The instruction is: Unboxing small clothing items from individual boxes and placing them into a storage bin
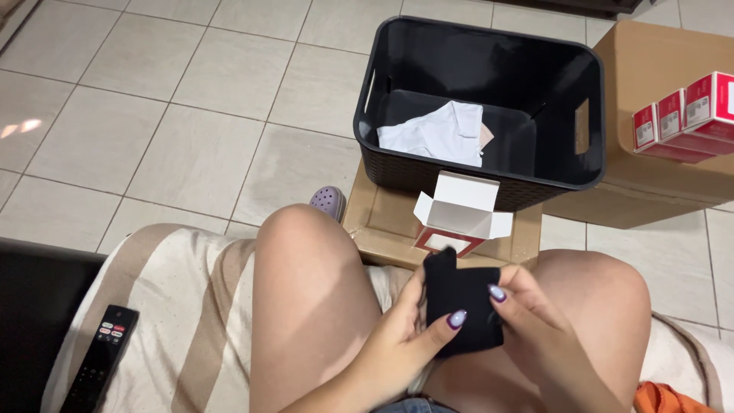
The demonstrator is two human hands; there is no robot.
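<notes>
A small black piece of cloth [462, 300] is held between my knees with both hands. My left hand [404, 336] grips its left edge, thumb pressed on the front. My right hand [535, 317] pinches its right edge. Just beyond it an open white and red carton [459, 216] rests on a flat cardboard box [375, 222]. Behind that stands a black plastic basket [489, 180] with a white garment [440, 131] lying inside.
A large cardboard box [650, 176] at the right carries three red and white cartons [684, 115]. A remote control [99, 356] lies on the striped cover [176, 306] to my left. A lilac clog [329, 201] sits on the tiled floor. Orange fabric [661, 399] shows at bottom right.
</notes>
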